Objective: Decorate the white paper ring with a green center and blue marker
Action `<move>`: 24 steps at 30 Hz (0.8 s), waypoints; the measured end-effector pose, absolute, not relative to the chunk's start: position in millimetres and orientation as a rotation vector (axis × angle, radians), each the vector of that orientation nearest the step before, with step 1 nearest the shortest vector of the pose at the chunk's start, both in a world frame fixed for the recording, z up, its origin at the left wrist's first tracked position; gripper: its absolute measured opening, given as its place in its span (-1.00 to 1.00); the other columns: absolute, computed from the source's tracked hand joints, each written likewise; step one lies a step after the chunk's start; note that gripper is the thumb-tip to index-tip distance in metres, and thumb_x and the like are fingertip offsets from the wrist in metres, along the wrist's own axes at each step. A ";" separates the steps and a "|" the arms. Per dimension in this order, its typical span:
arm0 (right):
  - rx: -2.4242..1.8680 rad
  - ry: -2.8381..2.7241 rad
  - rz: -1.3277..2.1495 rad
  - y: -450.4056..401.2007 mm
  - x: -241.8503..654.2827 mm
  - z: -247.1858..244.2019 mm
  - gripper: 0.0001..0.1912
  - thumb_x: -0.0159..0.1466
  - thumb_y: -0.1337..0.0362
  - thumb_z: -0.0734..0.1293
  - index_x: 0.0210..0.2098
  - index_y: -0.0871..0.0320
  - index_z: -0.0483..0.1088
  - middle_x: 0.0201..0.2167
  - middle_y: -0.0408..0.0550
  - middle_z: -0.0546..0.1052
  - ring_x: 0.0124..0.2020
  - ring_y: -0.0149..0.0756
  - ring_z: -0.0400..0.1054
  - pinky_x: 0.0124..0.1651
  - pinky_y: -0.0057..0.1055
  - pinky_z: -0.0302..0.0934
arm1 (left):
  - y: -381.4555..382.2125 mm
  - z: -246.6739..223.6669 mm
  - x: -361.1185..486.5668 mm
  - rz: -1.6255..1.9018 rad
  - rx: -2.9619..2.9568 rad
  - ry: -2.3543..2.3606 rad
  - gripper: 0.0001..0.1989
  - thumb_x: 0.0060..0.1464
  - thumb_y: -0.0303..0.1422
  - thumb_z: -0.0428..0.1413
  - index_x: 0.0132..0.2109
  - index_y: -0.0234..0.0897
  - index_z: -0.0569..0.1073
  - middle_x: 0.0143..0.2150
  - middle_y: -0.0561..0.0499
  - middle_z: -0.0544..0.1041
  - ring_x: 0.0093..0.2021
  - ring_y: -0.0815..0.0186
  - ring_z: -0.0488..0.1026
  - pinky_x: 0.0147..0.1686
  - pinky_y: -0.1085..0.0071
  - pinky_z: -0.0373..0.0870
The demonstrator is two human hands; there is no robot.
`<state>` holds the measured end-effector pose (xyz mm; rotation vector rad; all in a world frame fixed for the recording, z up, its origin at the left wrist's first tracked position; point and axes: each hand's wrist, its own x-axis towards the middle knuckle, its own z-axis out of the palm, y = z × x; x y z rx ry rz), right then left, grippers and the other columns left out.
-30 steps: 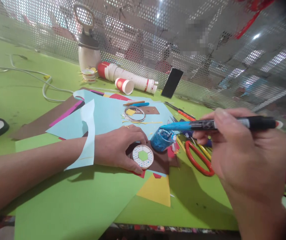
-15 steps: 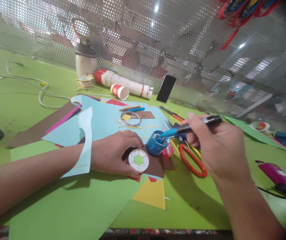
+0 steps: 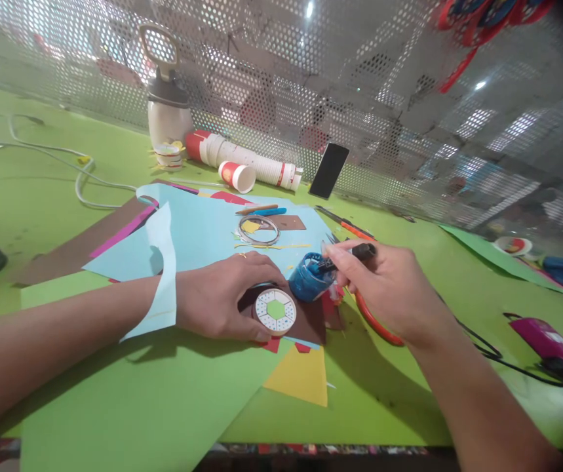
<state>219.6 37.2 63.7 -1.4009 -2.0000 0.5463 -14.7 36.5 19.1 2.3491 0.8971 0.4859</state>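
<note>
My left hand [image 3: 222, 298] lies curved round a small round paper disc [image 3: 275, 312], thumb at its near edge. The disc has a white rim, a green hexagon in the centre and blue-dotted white segments. A cut light-blue paper strip [image 3: 163, 269] lies across my left wrist. My right hand [image 3: 384, 282] is closed on a black pen-shaped tool [image 3: 362, 252]; its front end is down inside the mouth of a blue-stained jar [image 3: 307, 283]. The jar stands on brown paper just right of the disc. Red-handled scissors [image 3: 377, 324] lie partly hidden below my right hand.
Coloured paper sheets [image 3: 134, 393] cover much of the green table. Behind are stacked paper cups [image 3: 252, 164], a jug-like bottle [image 3: 168, 111], a leaning phone [image 3: 329, 172] and a perforated screen. A magenta corded tool [image 3: 551, 347] lies at right; a metal ring [image 3: 258, 231] lies mid-table.
My right hand has moved left and down, lowering the pen-shaped tool's blue front end deeper into the jar. My left hand stays round the disc.
</note>
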 end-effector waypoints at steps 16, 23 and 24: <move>-1.375 -1.802 0.500 37.6 229.9 68.5 -0.70 0.19 0.08 0.44 -0.55 0.13 0.48 -0.59 -0.15 0.50 -0.54 -0.37 0.34 -0.48 -0.44 0.22 | 39.5 17.9 -14.9 0.492 2.382 0.845 -0.53 -0.05 -0.26 0.32 0.03 -0.24 0.46 0.07 -0.10 0.46 0.10 0.13 0.39 0.11 0.25 0.31; -1.164 -1.504 0.540 41.2 230.3 70.5 -0.66 0.21 0.03 0.43 -0.54 0.13 0.47 -0.71 -0.19 0.39 -0.68 -0.43 0.22 -0.61 -0.40 0.06 | 38.9 19.2 -14.4 0.478 2.373 0.864 -0.55 -0.03 -0.26 0.31 0.03 -0.21 0.47 0.07 -0.08 0.45 0.11 0.14 0.38 0.11 0.26 0.30; -1.118 -1.464 0.546 41.3 228.9 70.8 -0.67 0.21 0.04 0.44 -0.53 0.14 0.48 -0.71 -0.19 0.38 -0.68 -0.43 0.22 -0.62 -0.40 0.06 | 39.0 19.2 -14.3 0.478 2.373 0.864 -0.54 -0.04 -0.26 0.31 0.03 -0.22 0.47 0.07 -0.08 0.45 0.11 0.14 0.38 0.12 0.26 0.30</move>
